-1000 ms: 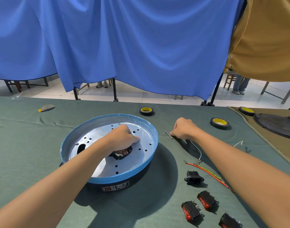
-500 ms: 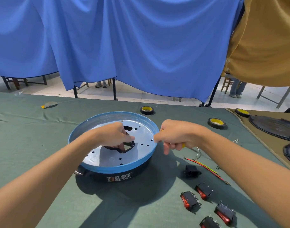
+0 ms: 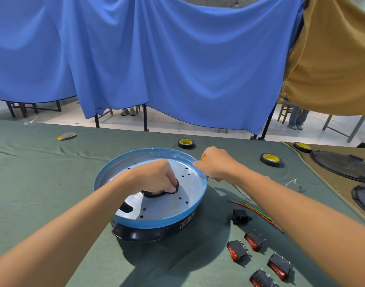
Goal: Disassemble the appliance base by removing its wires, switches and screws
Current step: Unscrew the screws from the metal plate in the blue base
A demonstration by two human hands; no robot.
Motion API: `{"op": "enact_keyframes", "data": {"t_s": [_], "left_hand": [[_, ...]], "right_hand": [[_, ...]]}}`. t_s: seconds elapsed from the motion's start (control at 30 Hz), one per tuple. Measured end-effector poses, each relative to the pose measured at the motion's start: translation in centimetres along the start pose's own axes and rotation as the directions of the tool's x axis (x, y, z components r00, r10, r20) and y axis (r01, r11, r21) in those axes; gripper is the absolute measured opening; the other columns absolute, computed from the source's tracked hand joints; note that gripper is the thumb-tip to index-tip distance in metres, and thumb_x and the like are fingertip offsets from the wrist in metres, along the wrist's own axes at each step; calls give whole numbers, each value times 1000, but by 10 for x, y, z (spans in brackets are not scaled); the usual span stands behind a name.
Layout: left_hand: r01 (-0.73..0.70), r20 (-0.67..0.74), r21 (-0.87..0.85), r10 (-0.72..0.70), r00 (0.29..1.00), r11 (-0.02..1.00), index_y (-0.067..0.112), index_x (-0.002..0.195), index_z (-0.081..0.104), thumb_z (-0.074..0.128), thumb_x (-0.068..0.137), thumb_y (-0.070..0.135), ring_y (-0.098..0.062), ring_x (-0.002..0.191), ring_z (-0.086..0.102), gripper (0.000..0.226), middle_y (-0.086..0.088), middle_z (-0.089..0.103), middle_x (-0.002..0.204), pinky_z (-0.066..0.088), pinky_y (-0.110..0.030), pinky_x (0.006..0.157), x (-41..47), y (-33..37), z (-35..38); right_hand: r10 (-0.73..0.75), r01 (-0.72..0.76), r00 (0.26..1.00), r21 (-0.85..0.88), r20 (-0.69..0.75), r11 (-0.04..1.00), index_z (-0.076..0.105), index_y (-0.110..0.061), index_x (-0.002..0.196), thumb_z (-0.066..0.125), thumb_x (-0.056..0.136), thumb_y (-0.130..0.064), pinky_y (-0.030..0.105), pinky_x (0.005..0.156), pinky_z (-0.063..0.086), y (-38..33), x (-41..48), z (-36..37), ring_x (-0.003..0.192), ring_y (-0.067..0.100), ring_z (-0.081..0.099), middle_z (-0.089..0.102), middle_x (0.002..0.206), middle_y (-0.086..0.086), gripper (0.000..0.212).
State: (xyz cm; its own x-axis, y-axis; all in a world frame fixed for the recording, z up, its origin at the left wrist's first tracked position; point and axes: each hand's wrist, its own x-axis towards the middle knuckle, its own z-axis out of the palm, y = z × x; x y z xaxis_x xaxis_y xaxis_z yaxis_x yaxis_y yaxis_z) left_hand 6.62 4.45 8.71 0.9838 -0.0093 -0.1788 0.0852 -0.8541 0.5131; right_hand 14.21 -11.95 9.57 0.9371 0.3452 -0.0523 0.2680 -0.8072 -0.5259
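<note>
Both gripping | left hand holds black part in base, mostly hidden; right hand holds screwdriver, handle largely covered

Four red switches, three tape rolls

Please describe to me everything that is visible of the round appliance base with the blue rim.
The appliance base is round and shallow: a blue rim around a silvery metal plate with small holes and one larger dark slot, above a black housing bearing a label. It sits on the green cloth. The left hand curls its fingers round a black ring at the plate's centre. The right hand, holding a yellow-handled tool, is at the far right rim; contact cannot be told.
</note>
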Motion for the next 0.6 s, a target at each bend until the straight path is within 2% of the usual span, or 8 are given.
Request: {"op": "enact_keyframes", "data": {"t_s": [0.1,0.23,0.3,0.4,0.5,0.53,0.57,0.6], "left_hand": [[14,-8,-48,-14,1000,999,20,104,76,67,88,13,-18,95,64,20,14,66,83,52,-27,85,2,-3,1],[25,-2,-82,-25,1000,996,21,102,76,70,87,15,-17,88,65,18,8,69,87,55,-31,86,3,-3,-1],[24,-8,-78,-24,1000,997,20,103,76,70,87,17,-16,84,65,17,5,71,89,56,-29,84,4,-3,0],[29,-53,-66,-32,998,997,15,98,78,68,89,22,-16,64,58,15,0,68,74,50,-23,64,6,-3,4],[86,-78,18,-84,993,996,8,98,75,65,91,33,-23,71,59,27,-6,67,79,49,-31,69,6,0,5],[102,-87,69,-96,992,992,8,98,73,63,91,37,-23,76,61,32,-6,68,83,50,-31,72,7,1,5],[110,-98,110,-99,990,988,8,96,71,61,92,40,-21,76,60,34,-5,67,84,49,-30,70,8,2,5],[114,-109,130,-100,989,985,8,90,70,60,92,42,-19,72,58,35,-4,65,80,47,-28,66,8,3,5]], "right_hand": [[21,-5,990,-115,140,993,50,-8,65,49,82,-21,13,38,28,-1,-16,-8,42,19,37,56,44,0,21],[31,21,954,-170,297,985,49,-7,73,49,81,-15,19,42,28,-3,-29,-9,43,19,37,64,50,0,12],[18,19,960,-128,279,992,48,-7,77,46,81,-8,18,40,25,-2,-26,-9,44,18,36,62,52,1,5],[-14,27,980,-64,196,998,55,-5,91,43,85,-3,25,44,31,-1,-16,-4,55,20,42,60,65,8,13],[-46,52,996,-87,75,995,59,-6,109,45,92,-6,33,56,48,0,-4,3,72,23,56,64,93,11,22],[-54,58,998,-103,43,993,60,-6,110,47,94,-11,36,63,53,0,-2,4,77,24,59,64,98,12,21],[-56,59,998,-106,31,993,61,-7,104,49,95,-17,36,61,54,1,-1,4,73,23,60,65,95,11,18],[-49,53,998,-94,38,994,61,-8,94,51,94,-24,30,52,50,1,-1,1,62,21,56,67,83,8,19]]}}
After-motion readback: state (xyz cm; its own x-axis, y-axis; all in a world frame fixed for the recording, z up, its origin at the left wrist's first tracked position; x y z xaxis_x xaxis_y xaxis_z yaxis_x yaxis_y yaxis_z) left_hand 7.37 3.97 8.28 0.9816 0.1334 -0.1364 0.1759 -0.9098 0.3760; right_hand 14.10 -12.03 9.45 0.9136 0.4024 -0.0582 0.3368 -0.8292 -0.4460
